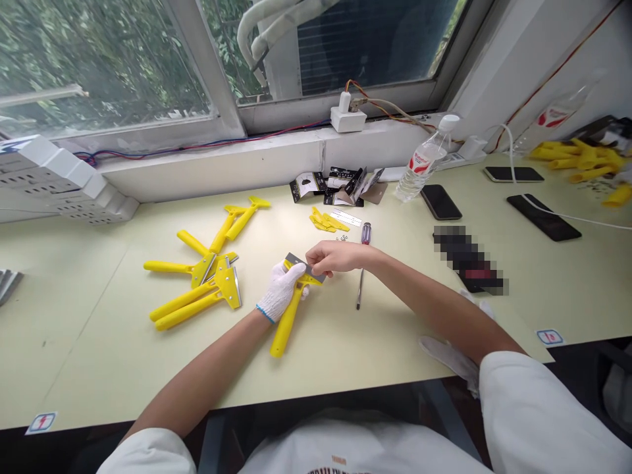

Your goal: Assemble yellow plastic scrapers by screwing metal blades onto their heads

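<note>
My left hand (282,289), in a white knit glove with a blue cuff edge, grips a yellow scraper (287,322) by its head. The grey blade (296,261) lies across the top of that head, and the handle points down toward me. Bare and with curled fingers, my right hand (336,257) pinches at the blade's right end; whatever sits between the fingertips is hidden. A screwdriver (366,234) lies partly beneath my right wrist. Just beyond are small metal fasteners (342,238), loose yellow plastic pieces (326,220) and a pale flat strip (346,217).
Several yellow scrapers (197,303) lie at left. Folded black cards (345,185) rest by the window sill. At right are a water bottle (424,158), phones (441,201), a pixelated dark item (467,260) and a loose white glove (447,355). White boxes (64,181) are stacked far left.
</note>
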A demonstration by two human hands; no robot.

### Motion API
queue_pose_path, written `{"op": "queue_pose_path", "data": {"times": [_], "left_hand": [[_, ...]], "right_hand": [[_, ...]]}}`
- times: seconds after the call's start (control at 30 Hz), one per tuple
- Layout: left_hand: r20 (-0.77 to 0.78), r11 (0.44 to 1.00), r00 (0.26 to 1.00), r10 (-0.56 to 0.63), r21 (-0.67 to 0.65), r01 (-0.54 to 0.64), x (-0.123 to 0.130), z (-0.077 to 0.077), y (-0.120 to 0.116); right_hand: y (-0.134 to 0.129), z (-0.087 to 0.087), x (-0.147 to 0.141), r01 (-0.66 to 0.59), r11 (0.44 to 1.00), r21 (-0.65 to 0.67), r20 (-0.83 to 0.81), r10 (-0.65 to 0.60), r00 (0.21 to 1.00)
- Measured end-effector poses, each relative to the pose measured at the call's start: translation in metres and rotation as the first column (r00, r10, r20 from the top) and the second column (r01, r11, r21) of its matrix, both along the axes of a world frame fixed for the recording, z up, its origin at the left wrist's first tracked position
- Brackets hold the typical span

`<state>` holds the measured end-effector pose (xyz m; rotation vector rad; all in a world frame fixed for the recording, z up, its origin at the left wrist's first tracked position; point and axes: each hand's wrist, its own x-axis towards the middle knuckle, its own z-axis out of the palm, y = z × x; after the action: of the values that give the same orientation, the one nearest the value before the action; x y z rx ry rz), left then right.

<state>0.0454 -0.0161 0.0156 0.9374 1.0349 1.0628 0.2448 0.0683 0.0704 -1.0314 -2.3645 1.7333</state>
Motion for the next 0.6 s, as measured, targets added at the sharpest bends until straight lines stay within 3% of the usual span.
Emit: {"op": "queue_pose_path", "data": {"times": [0.2, 0.47, 0.53, 0.6], "left_hand": [[-0.030, 0.996, 0.996, -0.087, 0.017, 0.087, -0.002, -0.003, -0.001], [-0.032, 0.995, 0.995, -0.095, 0.005, 0.095, -0.002, 0.002, -0.001], [-0.025, 0.997, 0.997, -0.078, -0.015, 0.077, -0.002, 0.004, 0.000], [-0.013, 0.997, 0.997, -0.070, -0.040, 0.070, -0.003, 0.005, 0.001]], "right_hand": [[0.007, -0.001, 0.007, -0.097, 0.995, -0.030, -0.014, 0.097, 0.995], [0.015, 0.007, 0.019, -0.128, 0.991, -0.029, 0.022, 0.129, 0.991], [0.024, 0.013, 0.032, -0.032, 0.999, 0.034, 0.055, 0.030, 0.998], [0.034, 0.018, 0.047, 0.130, 0.966, 0.223, 0.156, -0.167, 0.974]]}}
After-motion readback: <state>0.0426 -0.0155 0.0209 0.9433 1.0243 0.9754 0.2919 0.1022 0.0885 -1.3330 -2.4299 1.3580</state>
